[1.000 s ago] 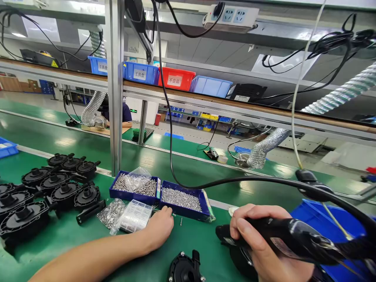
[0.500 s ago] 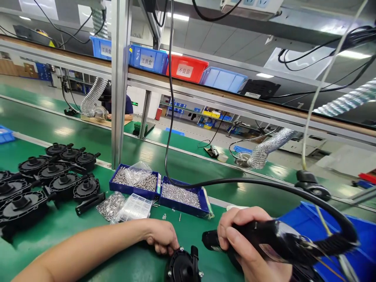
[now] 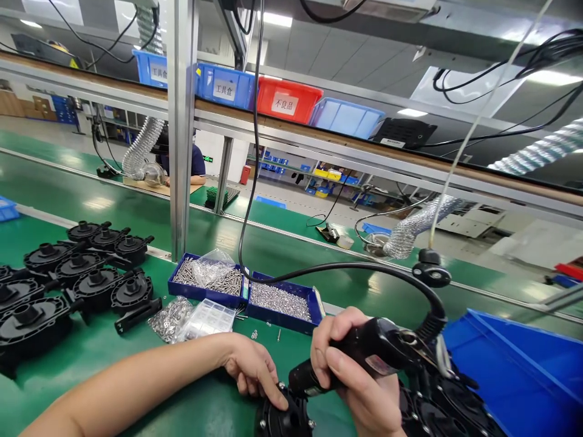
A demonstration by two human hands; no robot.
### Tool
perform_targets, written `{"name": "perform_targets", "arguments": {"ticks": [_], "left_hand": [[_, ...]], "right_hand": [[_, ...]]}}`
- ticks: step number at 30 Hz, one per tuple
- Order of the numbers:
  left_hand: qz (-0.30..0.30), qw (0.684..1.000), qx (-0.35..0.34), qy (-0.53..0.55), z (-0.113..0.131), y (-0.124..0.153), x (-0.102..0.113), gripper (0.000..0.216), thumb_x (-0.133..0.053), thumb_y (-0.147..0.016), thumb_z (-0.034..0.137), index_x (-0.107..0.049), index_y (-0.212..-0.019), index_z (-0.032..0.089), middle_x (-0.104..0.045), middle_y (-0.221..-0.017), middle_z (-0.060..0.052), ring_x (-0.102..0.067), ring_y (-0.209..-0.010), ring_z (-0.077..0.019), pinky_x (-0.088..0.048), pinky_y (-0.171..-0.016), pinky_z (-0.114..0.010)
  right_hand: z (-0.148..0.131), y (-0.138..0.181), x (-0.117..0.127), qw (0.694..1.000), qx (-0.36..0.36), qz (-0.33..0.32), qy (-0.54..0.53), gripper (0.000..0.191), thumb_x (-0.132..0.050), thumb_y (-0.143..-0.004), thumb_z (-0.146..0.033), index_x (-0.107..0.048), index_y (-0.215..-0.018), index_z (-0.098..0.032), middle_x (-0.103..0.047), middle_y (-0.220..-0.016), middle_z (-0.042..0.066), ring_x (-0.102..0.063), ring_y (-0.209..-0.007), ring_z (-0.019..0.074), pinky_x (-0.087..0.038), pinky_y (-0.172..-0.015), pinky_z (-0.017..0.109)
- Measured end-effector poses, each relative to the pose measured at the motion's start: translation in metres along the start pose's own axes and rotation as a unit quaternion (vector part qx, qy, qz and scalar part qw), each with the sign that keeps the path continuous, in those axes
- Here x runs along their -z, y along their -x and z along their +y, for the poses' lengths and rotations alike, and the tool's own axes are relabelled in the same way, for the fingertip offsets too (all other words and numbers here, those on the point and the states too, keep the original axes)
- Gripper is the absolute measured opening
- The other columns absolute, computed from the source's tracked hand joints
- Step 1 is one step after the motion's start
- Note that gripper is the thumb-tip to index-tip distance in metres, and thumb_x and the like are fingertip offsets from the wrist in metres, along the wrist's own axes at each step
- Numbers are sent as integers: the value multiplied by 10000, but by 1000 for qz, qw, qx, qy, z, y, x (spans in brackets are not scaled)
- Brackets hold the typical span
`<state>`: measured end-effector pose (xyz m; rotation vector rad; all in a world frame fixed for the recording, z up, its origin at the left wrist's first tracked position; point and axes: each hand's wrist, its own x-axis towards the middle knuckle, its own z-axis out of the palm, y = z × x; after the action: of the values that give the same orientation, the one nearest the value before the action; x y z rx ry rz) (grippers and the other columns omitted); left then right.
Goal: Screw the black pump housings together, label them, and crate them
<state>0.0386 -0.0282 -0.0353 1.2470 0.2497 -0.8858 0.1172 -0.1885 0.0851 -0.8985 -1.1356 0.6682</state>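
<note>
I have the right hand (image 3: 364, 379) closed firmly around a black power screwdriver (image 3: 380, 349), its nose angled down to the left, just beside a black pump housing (image 3: 283, 422) at the bottom edge of my view; I cannot tell whether the tip meets a screw. The left hand (image 3: 252, 367) sits near it, one finger pressed on that housing and the others curled, and I cannot tell if they hold anything. Silvery screw heads show on the housing's rim. On the green bench (image 3: 113, 376) ahead I see a loose screw (image 3: 279, 334), then a clear compartment box (image 3: 208, 321) beside a bag of metal parts (image 3: 170, 320). Behind them stand two blue trays, one with screws (image 3: 225, 282), the other with small metal pieces (image 3: 280, 301). More black housings (image 3: 36, 321) crowd my left; others lie right of the screwdriver, near a large blue bin (image 3: 514, 370). Farther off, a red bin (image 3: 288, 100) sits among blue ones on a shelf.
</note>
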Motion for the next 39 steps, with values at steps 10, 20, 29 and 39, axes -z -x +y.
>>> {"name": "perform_targets", "arguments": {"ticks": [10, 20, 29, 39], "left_hand": [[209, 975, -15, -77, 0, 10, -9, 621, -996, -274, 426, -655, -743, 205, -524, -588, 71, -426, -492, -83, -401, -394, -193], [163, 986, -20, -21, -6, -2, -6, 614, -997, -207, 409, -637, -645, 173, -518, -515, 64, -416, -459, -69, -391, -362, -164], [167, 986, -12, -5, -8, -10, -6, 537, -1006, -290, 366, -632, -619, 164, -542, -456, 43, -499, -438, -96, -505, -384, -186], [120, 991, -54, 36, -14, -12, -6, 436, -979, -386, 348, -659, -592, 135, -589, -522, 27, -530, -442, -98, -593, -435, -252]], "right_hand": [[8, -3, -2, 1000, 7, 3, 9, 171, -648, -930, -298, -490, -965, -241, -559, -712, -30, -509, -488, 114, -380, -478, 237], [14, -3, -4, 1000, -8, 11, -12, 189, -672, -914, -294, -502, -955, -222, -563, -724, -23, -522, -494, 98, -393, -488, 233], [16, -4, -2, 1000, -19, -4, -14, 178, -668, -914, -305, -508, -949, -235, -563, -727, -36, -513, -485, 101, -376, -487, 229], [19, -9, -1, 998, 1, -51, 44, 142, -661, -915, -274, -553, -985, -214, -650, -856, 61, -659, -738, 212, -524, -573, 307]]}}
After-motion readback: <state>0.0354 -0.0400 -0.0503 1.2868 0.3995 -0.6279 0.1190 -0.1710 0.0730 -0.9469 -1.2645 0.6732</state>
